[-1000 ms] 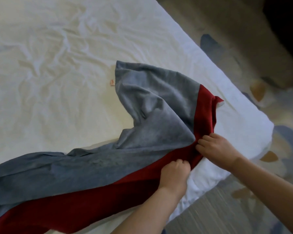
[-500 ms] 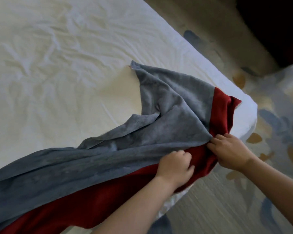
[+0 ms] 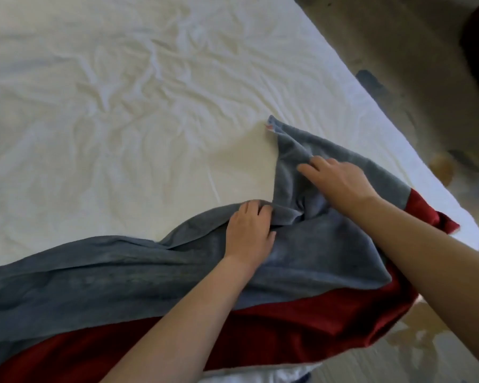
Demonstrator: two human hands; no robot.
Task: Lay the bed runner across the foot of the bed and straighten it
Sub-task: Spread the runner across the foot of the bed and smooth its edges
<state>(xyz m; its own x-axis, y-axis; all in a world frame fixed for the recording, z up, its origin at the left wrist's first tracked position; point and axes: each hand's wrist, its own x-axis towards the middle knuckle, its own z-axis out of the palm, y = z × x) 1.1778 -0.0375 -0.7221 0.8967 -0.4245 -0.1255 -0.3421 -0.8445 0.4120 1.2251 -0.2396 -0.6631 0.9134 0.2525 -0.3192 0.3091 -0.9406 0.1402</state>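
The left hand (image 3: pixel 249 233) grips a fold of the grey and red bed runner (image 3: pixel 122 272), which lies crumpled along the near edge of the bed (image 3: pixel 122 106). The right hand (image 3: pixel 340 183) rests flat on its grey side, fingers (image 3: pixel 314 165) nearly straight.

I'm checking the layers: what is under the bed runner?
The white sheet runs under the bed runner wherever its edges show. Anything else directly beneath it is covered by the fabric.
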